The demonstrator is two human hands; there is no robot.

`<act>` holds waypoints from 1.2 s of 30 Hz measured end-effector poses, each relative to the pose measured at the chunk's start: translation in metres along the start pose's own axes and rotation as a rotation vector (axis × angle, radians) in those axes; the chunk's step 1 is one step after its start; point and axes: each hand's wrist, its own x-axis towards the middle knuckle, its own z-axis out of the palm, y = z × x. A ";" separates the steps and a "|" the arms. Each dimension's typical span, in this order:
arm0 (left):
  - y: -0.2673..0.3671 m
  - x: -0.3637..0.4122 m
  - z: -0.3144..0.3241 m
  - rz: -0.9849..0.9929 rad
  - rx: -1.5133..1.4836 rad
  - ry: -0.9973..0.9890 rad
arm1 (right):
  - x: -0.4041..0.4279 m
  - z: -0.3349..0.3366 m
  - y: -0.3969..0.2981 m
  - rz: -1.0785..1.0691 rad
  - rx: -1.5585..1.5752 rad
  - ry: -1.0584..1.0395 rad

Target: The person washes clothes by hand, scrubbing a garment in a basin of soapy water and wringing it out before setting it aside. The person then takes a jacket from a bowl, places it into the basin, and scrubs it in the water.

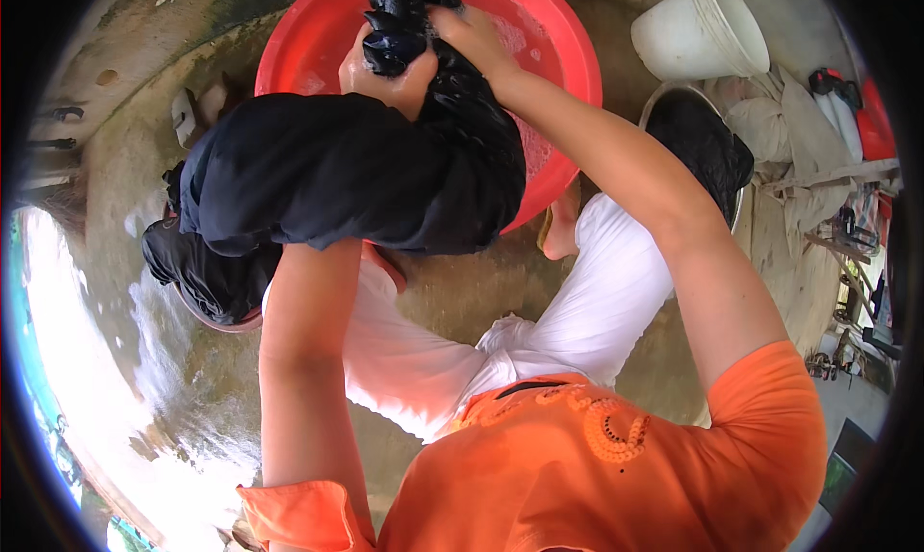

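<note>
A wet dark garment [346, 169] is twisted between my hands above a red plastic basin [588, 83] of soapy water [534, 39]. My left hand [386, 83] grips a bunched part of it from below. From the right, my right hand [473, 39] clasps the same wet cloth, its fingertips partly hidden by the folds. The bulk of the garment hangs over my left forearm and across the basin's near rim.
A basin with black wet cloth [216, 278] stands at the left. Another metal basin holds dark cloth [689, 140] by my right knee. A white plastic bucket [693, 32] lies tilted at the upper right, near beige sacking [779, 133]. The concrete floor [455, 299] looks wet.
</note>
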 end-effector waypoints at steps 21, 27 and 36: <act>-0.006 0.006 -0.001 0.336 0.515 -0.319 | 0.013 -0.015 -0.005 0.037 -0.693 -0.164; 0.002 0.019 -0.009 0.436 0.676 -0.249 | 0.006 -0.006 -0.030 0.244 -0.244 -0.116; -0.015 0.026 -0.032 0.154 0.649 -0.135 | -0.027 0.020 -0.061 -0.309 -0.596 -0.195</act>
